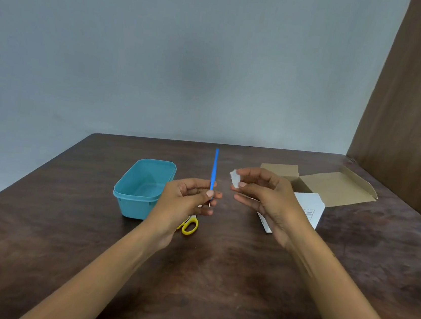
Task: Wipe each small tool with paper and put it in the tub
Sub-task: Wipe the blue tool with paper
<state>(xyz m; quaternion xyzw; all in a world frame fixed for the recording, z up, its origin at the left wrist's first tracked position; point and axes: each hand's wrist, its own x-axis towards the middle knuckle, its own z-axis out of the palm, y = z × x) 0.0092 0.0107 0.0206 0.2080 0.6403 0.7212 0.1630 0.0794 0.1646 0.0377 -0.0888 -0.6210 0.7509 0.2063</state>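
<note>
Dark brown wood-grain table (214, 292) fills the lower half of the frame, mottled finish w/ lighter worn patches toward the lower left. Behind it a plain grey-blue wall (164, 47) takes the whole upper part; a brown wood-look panel (417, 105) runs down the upper right edge & meets the table's back right corner.

Left hand (188, 199), centre of frame, pinches a thin blue plastic stick tool (214, 169) near its lower end, thumb & fingers curled round it; the stick stands nearly upright, held above the table, tip up against the wall line. Right hand (263, 195), just right of centre, pinches a small crumpled wad of white paper (235, 178) betw. thumb & forefinger, other fingers loosely spread below. Paper & stick are near each other but apart, not touching.

Teal rectangular plastic tub (142, 190) sits on the table left of centre, just beside the left hand, open top; what shows of the inside looks bare. Yellow-handled scissors (190, 226) lie on the table under the left wrist, mostly hidden; only the loops show clearly. Right of centre, behind the right hand, an opened brown cardboard box (333, 186) w/ flaps spread, white printed side facing front; print too small to read.
</note>
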